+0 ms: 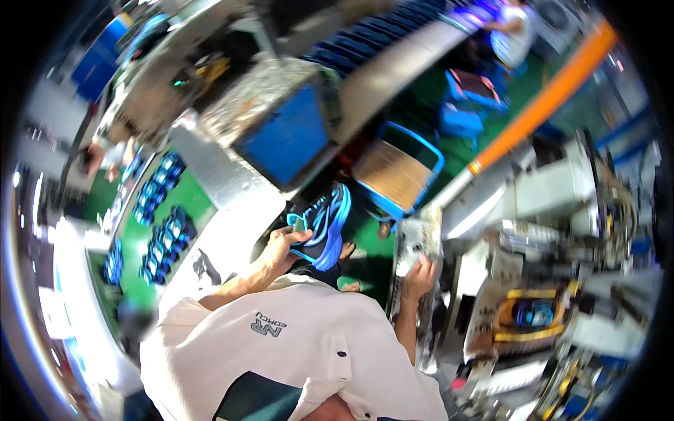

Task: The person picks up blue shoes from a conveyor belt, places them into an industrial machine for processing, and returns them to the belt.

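Rows of blue-and-black sneakers stand at far left, beyond a bright worktop. Just past the worktop's right edge, a worker's left grip grasps one laced sneaker in midair, dark-uppered, blue-soled, toe pointing away. Green floor opens toward a machine's pale ledge, where the right grip rests, its closure impossible to tell.

At the centre, the shoe has a matt, cloth-like upper and smooth sole. At six o'clock, the shirt is matt cloth. At two, the stool has a wood-look seat; at eleven, the box has a rough top; at ten, the counter gleams like metal.
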A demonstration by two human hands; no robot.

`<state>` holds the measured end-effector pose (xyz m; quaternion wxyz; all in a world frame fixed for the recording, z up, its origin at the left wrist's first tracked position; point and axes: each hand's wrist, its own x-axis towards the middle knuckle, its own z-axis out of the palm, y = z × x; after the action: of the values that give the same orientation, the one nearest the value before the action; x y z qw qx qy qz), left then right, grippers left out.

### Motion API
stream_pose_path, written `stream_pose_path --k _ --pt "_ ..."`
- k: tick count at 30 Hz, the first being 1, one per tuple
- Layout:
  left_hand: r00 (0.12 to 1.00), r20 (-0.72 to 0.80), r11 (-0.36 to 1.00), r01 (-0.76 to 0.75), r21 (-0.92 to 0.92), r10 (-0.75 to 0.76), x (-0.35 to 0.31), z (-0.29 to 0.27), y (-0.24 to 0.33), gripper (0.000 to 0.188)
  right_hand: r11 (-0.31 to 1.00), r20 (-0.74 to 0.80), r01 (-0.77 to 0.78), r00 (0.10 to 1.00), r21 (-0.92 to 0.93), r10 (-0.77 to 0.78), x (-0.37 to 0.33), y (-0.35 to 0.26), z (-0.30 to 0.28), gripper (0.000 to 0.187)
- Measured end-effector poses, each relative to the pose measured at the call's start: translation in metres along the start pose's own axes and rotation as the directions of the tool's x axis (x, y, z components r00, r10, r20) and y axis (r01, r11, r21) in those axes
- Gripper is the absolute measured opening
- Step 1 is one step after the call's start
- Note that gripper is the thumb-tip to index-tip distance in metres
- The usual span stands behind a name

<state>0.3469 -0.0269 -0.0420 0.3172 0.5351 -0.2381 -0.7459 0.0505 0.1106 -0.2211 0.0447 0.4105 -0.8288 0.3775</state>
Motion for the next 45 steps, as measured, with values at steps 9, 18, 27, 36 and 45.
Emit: stream_pose_path --k 9,18,27,36,45 --pt "0.842 -0.53 0.925 -0.273 -0.266 0.097 0.023 -0.199 -0.008 0.024 0.952 -0.166 0.143 0.981 0.272 -0.101 0.107 -0.098 -0.01 0.02" --pt "0.369 -0.872 0.934 -0.278 0.226 0.321 0.138 -0.488 0.019 0.033 0.565 -0.013 0.636 0.67 0.525 -0.742 0.28 -0.549 0.048 0.016" --pt "0.188 -0.952 0.956 0.121 0.266 0.241 0.173 -0.539 0.034 0.07 0.414 0.342 0.537 0.234 0.735 -0.91 0.346 -0.879 0.227 0.056" --pt "0.153 -0.974 0.963 0.187 0.193 0.165 0.181 -0.539 0.043 0.071 0.487 0.434 0.604 0.246 0.63 -0.867 0.341 -0.917 0.289 0.069" --pt "0.069 -0.682 0.682 0.029 0.731 0.728 0.163 -0.498 0.048 0.081 0.376 0.124 0.176 0.748 0.91 -0.652 0.373 -0.841 0.176 0.032"
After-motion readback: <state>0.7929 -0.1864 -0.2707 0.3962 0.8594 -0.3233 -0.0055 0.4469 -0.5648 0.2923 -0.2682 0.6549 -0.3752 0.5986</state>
